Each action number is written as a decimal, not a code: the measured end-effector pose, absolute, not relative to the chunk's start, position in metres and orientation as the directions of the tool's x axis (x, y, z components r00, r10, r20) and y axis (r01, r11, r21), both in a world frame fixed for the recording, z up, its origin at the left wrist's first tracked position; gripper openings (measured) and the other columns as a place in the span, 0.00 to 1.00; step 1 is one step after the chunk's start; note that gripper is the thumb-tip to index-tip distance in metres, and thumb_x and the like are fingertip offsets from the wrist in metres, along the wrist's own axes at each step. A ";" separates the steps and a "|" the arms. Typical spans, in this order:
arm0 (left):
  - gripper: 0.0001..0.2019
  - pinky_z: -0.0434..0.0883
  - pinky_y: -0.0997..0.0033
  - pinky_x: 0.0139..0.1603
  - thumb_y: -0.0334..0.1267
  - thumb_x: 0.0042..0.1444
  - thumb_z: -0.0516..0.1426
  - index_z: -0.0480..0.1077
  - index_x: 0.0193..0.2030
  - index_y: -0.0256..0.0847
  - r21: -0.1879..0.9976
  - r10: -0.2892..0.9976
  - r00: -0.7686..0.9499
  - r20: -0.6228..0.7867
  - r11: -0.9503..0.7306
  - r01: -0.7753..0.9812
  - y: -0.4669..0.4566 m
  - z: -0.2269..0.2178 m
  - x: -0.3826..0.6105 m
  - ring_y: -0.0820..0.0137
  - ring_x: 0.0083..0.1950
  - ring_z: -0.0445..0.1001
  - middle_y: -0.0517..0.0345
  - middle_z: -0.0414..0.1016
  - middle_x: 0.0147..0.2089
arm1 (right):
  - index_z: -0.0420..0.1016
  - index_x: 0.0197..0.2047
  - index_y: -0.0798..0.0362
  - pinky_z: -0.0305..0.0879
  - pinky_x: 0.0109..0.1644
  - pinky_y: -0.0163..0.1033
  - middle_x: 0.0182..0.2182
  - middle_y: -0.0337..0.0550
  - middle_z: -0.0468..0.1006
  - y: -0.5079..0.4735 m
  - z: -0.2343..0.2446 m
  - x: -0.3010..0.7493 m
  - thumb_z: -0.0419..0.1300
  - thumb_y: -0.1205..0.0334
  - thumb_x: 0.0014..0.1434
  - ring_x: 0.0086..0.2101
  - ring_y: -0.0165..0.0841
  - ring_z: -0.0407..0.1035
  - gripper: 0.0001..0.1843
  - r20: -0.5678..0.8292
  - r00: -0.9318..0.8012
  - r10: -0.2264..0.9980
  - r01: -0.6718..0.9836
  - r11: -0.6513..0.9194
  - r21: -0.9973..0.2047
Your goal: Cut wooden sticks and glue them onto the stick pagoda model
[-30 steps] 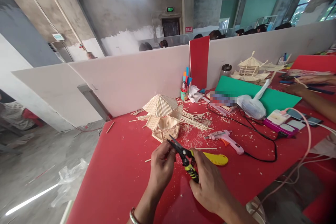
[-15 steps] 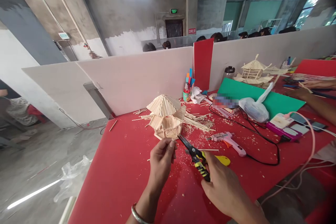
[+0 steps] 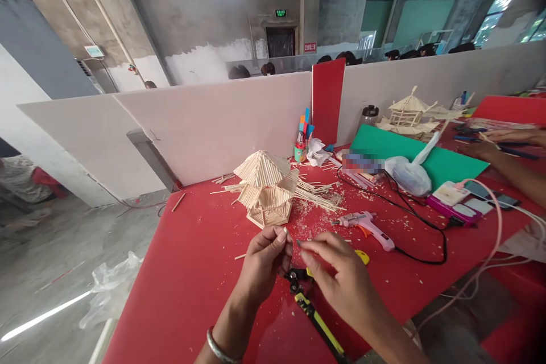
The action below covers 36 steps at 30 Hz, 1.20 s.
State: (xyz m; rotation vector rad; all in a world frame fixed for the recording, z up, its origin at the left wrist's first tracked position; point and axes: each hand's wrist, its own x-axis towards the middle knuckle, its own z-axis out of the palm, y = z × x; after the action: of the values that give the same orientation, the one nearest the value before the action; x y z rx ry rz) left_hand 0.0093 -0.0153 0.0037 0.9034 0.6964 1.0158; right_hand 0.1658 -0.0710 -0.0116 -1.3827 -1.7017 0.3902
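Observation:
My left hand is closed in a pinch, and the pale tip of a small wooden stick shows at its fingertips. Close on its right, my right hand has thumb and forefinger drawn together; a tiny dark bit shows at the fingertips, too small to name. Below both hands, yellow-and-black pliers lie on the red table, out of my grip. Just beyond my left hand stands a small tiered pavilion model built of wooden sticks. A yellow-handled tool is partly hidden behind my right hand.
A pink glue gun lies to the right, its black cord trailing. Loose sticks and shavings surround the model. Farther right are a green board, a plastic bag and a power strip. A co-worker's arm reaches in.
My right hand has let go of the pliers, which now lie on the table below my hands. Its fingers have come up close to the left fingertips. My left hand keeps its pinch.

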 end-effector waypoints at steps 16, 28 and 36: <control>0.16 0.55 0.80 0.14 0.46 0.49 0.66 0.69 0.28 0.36 0.866 0.871 0.476 -0.124 0.330 -0.377 -0.018 -0.001 0.015 0.80 0.14 0.61 0.63 0.69 0.21 | 0.79 0.41 0.46 0.66 0.45 0.33 0.34 0.37 0.76 -0.035 0.006 0.173 0.56 0.55 0.66 0.38 0.28 0.71 0.10 0.406 -0.111 0.907 0.247 0.421 -0.873; 0.18 0.56 0.80 0.16 0.50 0.50 0.65 0.70 0.30 0.36 0.930 0.926 0.368 -0.086 0.207 -0.303 -0.022 -0.002 0.020 0.80 0.16 0.60 0.64 0.66 0.20 | 0.78 0.38 0.49 0.68 0.42 0.36 0.33 0.41 0.76 -0.031 0.002 0.172 0.54 0.55 0.66 0.37 0.31 0.71 0.13 0.458 -0.083 0.885 0.319 0.459 -0.829; 0.19 0.56 0.78 0.17 0.53 0.51 0.63 0.69 0.30 0.37 0.940 0.924 0.371 -0.088 0.200 -0.278 -0.021 -0.003 0.020 0.79 0.16 0.60 0.64 0.66 0.21 | 0.79 0.39 0.48 0.67 0.42 0.35 0.33 0.39 0.76 -0.030 0.000 0.175 0.56 0.55 0.66 0.37 0.30 0.71 0.11 0.456 -0.110 0.883 0.303 0.466 -0.831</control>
State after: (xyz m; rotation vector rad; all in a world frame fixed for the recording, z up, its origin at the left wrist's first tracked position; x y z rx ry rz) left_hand 0.0203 -0.0212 -0.0027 1.0248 0.7892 0.9744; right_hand 0.1746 -0.0296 0.0004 -1.0377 -1.6576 0.6861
